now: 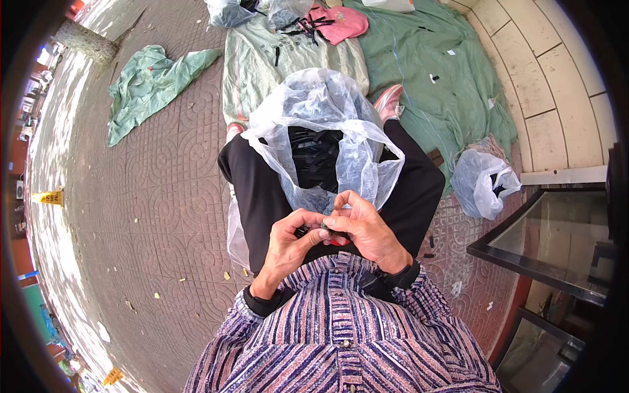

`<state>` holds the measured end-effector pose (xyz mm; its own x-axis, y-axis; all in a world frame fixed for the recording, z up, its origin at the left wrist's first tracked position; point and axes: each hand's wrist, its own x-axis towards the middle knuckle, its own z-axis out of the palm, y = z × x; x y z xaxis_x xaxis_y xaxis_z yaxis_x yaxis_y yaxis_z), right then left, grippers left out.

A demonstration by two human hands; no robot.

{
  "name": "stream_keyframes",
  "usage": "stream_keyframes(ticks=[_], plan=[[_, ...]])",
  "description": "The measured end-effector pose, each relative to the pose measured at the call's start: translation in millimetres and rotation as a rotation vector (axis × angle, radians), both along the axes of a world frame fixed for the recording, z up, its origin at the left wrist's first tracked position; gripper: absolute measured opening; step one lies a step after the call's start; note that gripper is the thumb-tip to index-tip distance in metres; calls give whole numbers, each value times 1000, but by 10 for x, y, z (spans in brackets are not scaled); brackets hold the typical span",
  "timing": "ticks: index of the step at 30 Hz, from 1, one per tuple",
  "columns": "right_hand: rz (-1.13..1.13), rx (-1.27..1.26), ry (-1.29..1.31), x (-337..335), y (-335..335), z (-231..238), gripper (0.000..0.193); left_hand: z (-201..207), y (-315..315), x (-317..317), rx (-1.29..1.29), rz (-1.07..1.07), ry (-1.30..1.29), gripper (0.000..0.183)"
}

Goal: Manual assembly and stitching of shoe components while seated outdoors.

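Note:
My left hand and my right hand meet above my lap, both closed with thumbs and fingertips pinching. Between them are small black pieces, mostly covered by the fingers, so their exact kind does not show. A bit of red is visible just under the fingertips. Directly beyond the hands, a translucent white plastic bag stands between my knees with its mouth open. Inside it lie many thin black strip-like pieces.
Beyond the bag, a pale woven sheet and a green sheet cover the ground. A pink cloth item lies among black strips. Right of me are a small plastic bag and a dark-framed glass panel. A green cloth lies left.

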<state>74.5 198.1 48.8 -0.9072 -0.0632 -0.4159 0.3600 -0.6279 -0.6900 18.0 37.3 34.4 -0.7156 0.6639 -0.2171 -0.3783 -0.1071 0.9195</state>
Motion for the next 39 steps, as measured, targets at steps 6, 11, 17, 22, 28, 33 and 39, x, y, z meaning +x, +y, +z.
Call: stream_keyframes(ticks=[6, 11, 17, 22, 28, 33, 39], plan=[[3, -29, -8, 28, 3, 6, 25, 2, -12, 8, -7, -8, 44, 14], [89, 56, 20, 12, -6, 46, 28, 40, -24, -5, -25, -9, 80, 13], [424, 71, -5, 42, 102, 67, 27, 71, -56, -87, -131, -140, 474, 15], [173, 106, 6, 53, 47, 2, 32, 88, -8, -114, -113, 94, -194, 27], [104, 776, 62, 25, -34, -83, 31, 64, 42, -16, -10, -5, -311, 18], [156, 738, 71, 69, 54, -32, 26, 35, 116, -26, -242, 47, 173, 14], [-66, 1023, 122, 143, 348, -155, 17, -52, 100, -24, -13, 57, -587, 23]])
